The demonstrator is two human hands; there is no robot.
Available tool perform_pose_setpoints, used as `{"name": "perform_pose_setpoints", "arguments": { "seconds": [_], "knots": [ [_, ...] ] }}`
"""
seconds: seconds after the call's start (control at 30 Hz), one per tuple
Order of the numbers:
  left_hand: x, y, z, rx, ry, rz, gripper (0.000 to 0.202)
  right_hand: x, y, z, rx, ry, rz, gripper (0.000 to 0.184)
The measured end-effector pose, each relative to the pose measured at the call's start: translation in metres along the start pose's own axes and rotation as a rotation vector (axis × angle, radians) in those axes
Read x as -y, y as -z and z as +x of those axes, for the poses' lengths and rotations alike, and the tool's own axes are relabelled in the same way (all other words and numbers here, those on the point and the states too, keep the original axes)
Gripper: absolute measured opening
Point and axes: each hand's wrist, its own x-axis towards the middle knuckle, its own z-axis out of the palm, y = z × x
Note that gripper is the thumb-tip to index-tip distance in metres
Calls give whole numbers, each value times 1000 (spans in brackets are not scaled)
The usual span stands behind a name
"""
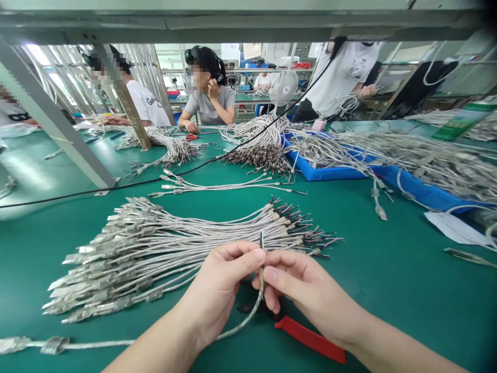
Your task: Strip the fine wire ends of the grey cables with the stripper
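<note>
My left hand [221, 290] and my right hand [306, 290] meet at the near middle of the green table [388, 259]. Both pinch the end of one silver braided cable [261, 274], which stands upright between the fingertips. The cable curves down under my left wrist and runs off to the left, ending in a metal connector [54, 344]. Under my right hand lies a red-handled cutter [310, 339]. Just beyond my hands is a large bundle of the same cables [155, 248], connectors to the left and stripped wire ends to the right.
Blue trays [423, 194] heaped with cables line the right side. More cable bundles [260, 150] lie farther back. A black cord [116, 187] crosses the table. Grey frame posts [54, 122] stand at left. Several other people sit or stand across the table, near a small fan [283, 88].
</note>
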Motion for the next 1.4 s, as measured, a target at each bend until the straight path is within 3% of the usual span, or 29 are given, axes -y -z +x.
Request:
{"name": "perform_pose_setpoints", "arguments": {
  "seconds": [0.13,0.37,0.8,1.17,1.4],
  "knots": [
    [-1,-1,-1,37,12,11,22,0,1,-3,23,-13,31,24],
    [-10,-2,-3,-92,-90,252,17,2,0,-2,-22,-34,22,24],
    [-14,10,1,-73,-81,516,22,3,-1,1,-96,-87,-32,24],
    [-16,9,-1,-37,-37,459,27,3,-1,1,-80,-111,-26,23],
    [-18,6,-1,17,-9,286,21,2,1,0,-46,-106,-7,25]
  ]
}}
